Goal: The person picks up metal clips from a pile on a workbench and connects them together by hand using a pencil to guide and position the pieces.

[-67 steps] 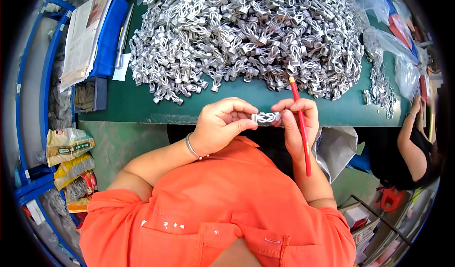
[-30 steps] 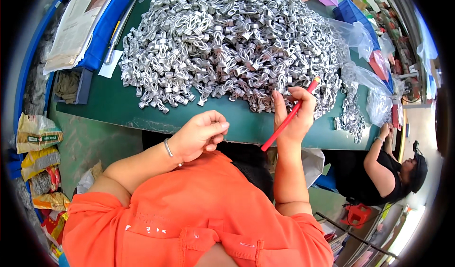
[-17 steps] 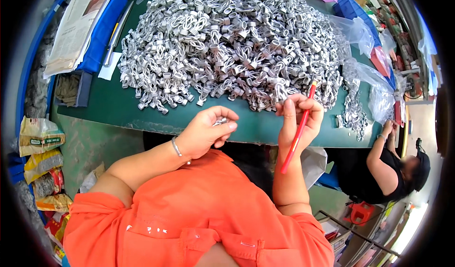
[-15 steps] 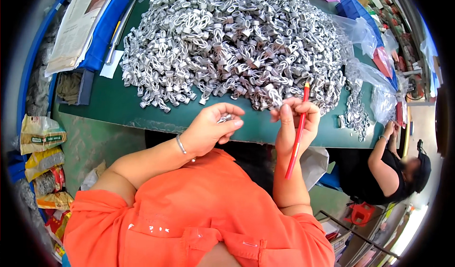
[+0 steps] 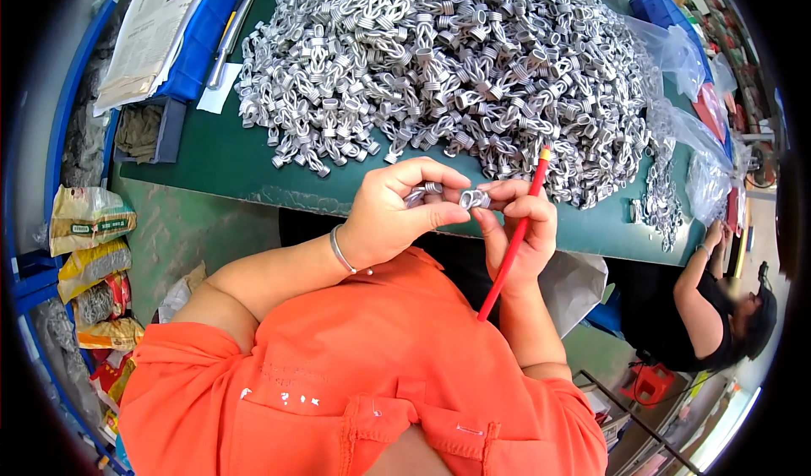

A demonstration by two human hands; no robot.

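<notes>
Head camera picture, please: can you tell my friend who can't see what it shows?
A person's left hand holds small silver loop pieces, and the right hand touches one while gripping a red pencil-like stick. In front, a big heap of similar pieces covers much of a green table. The person wears an orange shirt.

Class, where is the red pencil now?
In the head view, right of centre, the red pencil slants across the right hand, yellow end toward the grey metal pile.
</notes>
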